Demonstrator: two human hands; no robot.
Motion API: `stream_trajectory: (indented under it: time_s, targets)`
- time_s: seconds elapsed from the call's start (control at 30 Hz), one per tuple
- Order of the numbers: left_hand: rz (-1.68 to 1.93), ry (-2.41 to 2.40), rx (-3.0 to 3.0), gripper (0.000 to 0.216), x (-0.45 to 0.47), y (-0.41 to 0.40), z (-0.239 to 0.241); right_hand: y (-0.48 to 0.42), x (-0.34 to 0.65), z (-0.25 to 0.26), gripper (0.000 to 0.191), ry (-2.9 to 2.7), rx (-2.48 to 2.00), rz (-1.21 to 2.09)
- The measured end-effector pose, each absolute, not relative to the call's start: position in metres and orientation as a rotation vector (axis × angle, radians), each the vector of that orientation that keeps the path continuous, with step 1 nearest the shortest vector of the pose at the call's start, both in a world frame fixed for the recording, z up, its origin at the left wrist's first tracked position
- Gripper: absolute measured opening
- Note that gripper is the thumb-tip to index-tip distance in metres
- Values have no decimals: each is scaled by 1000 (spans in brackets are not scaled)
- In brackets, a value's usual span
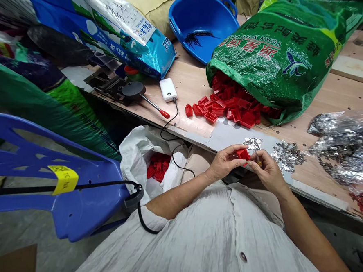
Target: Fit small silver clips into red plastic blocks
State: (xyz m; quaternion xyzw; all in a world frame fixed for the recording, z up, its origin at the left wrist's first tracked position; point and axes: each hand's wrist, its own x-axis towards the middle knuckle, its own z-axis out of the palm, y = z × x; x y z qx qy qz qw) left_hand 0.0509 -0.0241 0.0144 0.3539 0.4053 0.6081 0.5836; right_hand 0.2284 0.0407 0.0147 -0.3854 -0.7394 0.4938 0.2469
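Pinching a red part [242, 154] right of the middle of the frame, the left hand [224, 162] has its grip clamped on it, thumb and fingers on either side. Just to its right, the right hand [267, 171] has its grip closed on a small tool [258, 160] with a yellow handle, near the red part; whether the tool touches it I cannot tell. Both hands are at the near edge of the counter [325, 97], beside a small bright pile [252, 143] of metal pieces and, further right, a larger pile [288, 155] of them. At the right edge of the frame lies a clear bag [349, 150] with more metal pieces inside. A green sack [275, 51] fills the upper right, lying on its side with red parts [228, 106] spilling from its mouth. At the top, a blue basin [204, 10] holds thin dark strands [196, 38]. Left of the spilled parts sit a white box [168, 89] with a black cable [174, 119], and a lever [152, 104] with a red tip. Below, left of the middle, an open white sack [134, 149] contains red pieces [158, 166], beside a blue chair [87, 196] at the lower left.
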Motion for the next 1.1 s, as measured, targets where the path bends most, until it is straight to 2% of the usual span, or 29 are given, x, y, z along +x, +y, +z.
stream_trajectory:
  time_s: [0.17,0.43,0.67,1.1]
  targets:
    - [1425,998,996,42,44,-22,8,44,220,12,30,-2092,-1077,1310]
    - [1192,1444,1442,34,10,-5,-4,49,217,11,31,-2345,-1042,902]
    - [1088,1425,1634,41,4,3,-9,52,213,13,22,-2462,-1045,880]
    - [1002,1414,1691,36,-1,9,-8,52,209,2,21,-2532,-1001,730]
